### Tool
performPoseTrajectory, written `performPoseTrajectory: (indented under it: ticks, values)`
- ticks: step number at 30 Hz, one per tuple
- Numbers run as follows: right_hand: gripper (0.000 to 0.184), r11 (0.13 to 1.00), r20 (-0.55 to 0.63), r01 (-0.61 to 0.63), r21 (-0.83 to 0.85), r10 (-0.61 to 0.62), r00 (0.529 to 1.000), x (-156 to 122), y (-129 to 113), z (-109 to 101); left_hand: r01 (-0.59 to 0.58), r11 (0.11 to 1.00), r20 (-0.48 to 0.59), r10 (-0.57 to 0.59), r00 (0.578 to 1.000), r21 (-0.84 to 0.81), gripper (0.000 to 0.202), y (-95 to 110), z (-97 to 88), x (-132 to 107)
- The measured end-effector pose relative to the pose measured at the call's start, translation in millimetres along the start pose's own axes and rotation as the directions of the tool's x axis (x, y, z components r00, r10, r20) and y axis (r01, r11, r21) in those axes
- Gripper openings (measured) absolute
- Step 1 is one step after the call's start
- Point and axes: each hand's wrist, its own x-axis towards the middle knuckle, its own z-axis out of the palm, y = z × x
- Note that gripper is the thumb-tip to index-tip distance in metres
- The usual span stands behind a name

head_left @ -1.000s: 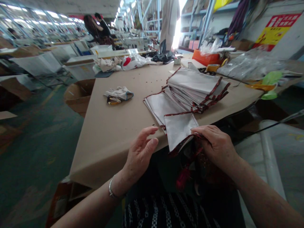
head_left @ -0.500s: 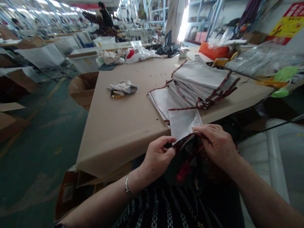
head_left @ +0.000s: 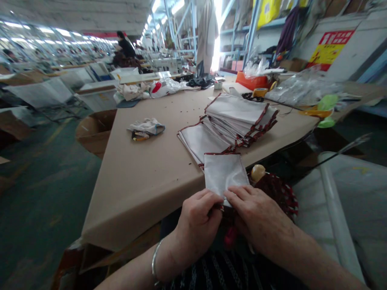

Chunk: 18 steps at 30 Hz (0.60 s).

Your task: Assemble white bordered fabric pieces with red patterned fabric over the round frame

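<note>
A white fabric piece with dark red edging [head_left: 225, 171] reaches from the table's front edge down toward my lap. At its near end, my left hand [head_left: 199, 215] is closed on the edge, thumb against curled fingers. My right hand [head_left: 256, 209] grips the same end from the right, fingertips on top and thumb underneath, close beside the left. The part under my hands is hidden. Just behind it lies a stack of similar white pieces with dark red edging [head_left: 237, 108], fanned out on the table. A small red thing [head_left: 230, 237] hangs below my hands, blurred.
Work gloves [head_left: 146, 128] lie on the brown table [head_left: 136, 181]. Clear plastic bags [head_left: 305, 86] and an orange box [head_left: 251, 80] stand at the back right. A cardboard box [head_left: 95, 131] sits left of the table. A person [head_left: 125, 50] is in the far background.
My hands have come closer together and lower, pulling the fabric's near end toward me. The white face now shows more. The head view has tilted up and turned slightly right.
</note>
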Motion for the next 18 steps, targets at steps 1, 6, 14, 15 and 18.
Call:
performPoseTrajectory:
  ticks: [1, 6, 14, 15, 18]
  values:
    - [0.027, 1.0, 0.011, -0.011, -0.021, 0.012, 1.0, -1.6, 1.1, 6.4, -0.012, 1.0, -0.002, 0.012, 1.0, 0.003, 0.023, 0.2, -1.3, -3.2]
    - [0.035, 0.964, -0.038, -0.204, -0.171, 0.2, 0.979, -19.0, 29.3, 29.9, -0.06, 0.996, 0.032, 0.058, 0.998, 0.06, 0.026, -7.8, 0.5, -25.5]
    - [0.042, 0.937, -0.088, -0.336, -0.098, 0.328, 0.941, -70.6, 39.3, 78.1, 0.721, 0.551, 0.211, -0.714, 0.668, -0.421, 0.013, -41.6, 57.3, -44.7]
    - [0.037, 0.938, -0.022, -0.339, -0.07, 0.339, 0.941, -74.4, 35.3, 90.2, 0.744, 0.381, 0.263, -0.766, 0.586, -0.549, 0.016, -41.9, 65.1, -42.7]
    - [0.028, 0.902, 0.157, -0.385, 0.195, 0.359, 0.92, -80.4, 32.1, 121.7, 0.652, 0.023, 0.369, -0.81, 0.457, -0.758, 0.027, -40.4, 84.8, -35.3]
